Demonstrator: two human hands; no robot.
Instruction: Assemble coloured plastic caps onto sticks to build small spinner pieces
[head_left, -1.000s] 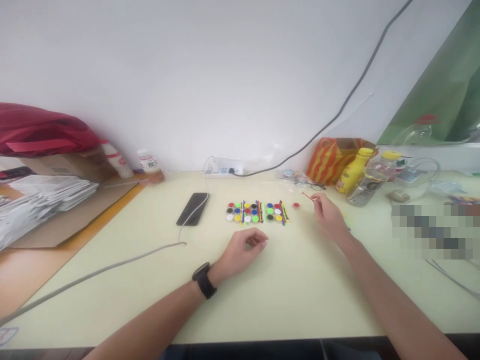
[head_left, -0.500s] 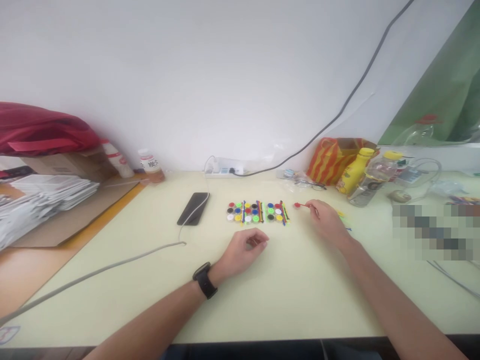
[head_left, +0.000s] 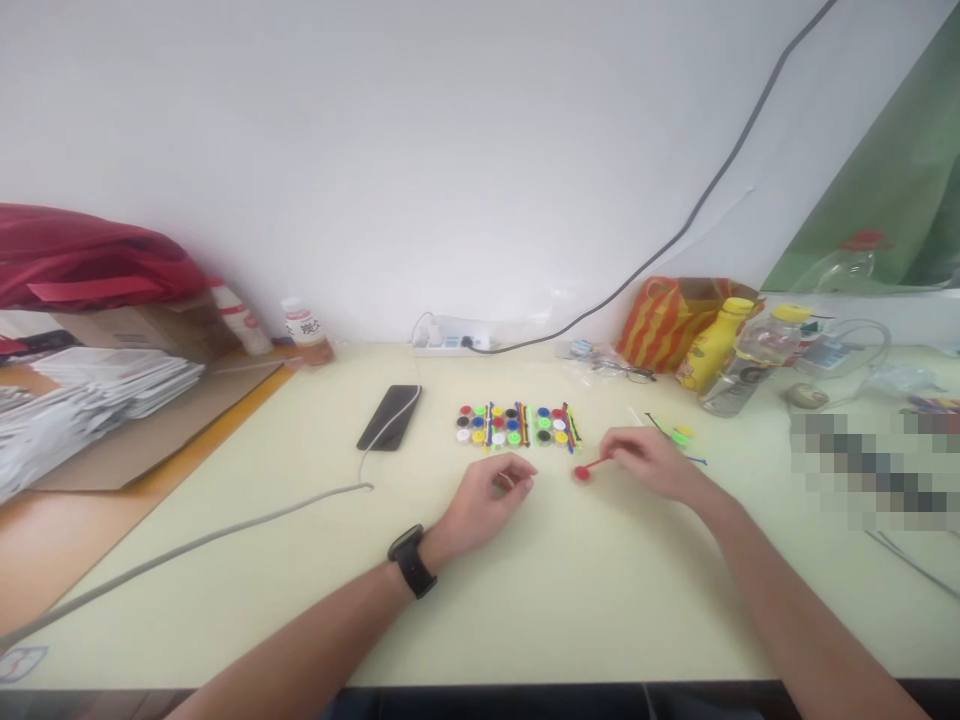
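Left hand point(head_left: 487, 505): held low at the counter point(head_left: 480, 625), the fingers loosely curled; nothing is seen in this grip, and whether the thumb meets the fingertips cannot be told.
Red disc point(head_left: 582, 474): placed between the two hands, closer to the right one, just beyond the fingertips; it is met by the outer end of the stick, though whether the two are joined cannot be told.
Disc handling: judged light and hard, probably smooth plastic; it is likely slid easily by a nudge, so it is best taken by opposite edges.
Right hand point(head_left: 651, 463): its grip is closed in a pinch, with the red stick point(head_left: 597, 463) caught between thumb and fingers.
Stick handling: judged very light, thin and fairly stiff, perhaps snapped or rolled if squeezed hard; it is best held near one end, as is done here, with the other end left showing toward the disc.
Disc rows point(head_left: 514, 425): laid out beyond the left hand, with coloured sticks placed alongside; no contact is seen.
Loose pieces point(head_left: 681, 437): scattered just beyond the right hand, untouched as far as can be seen.
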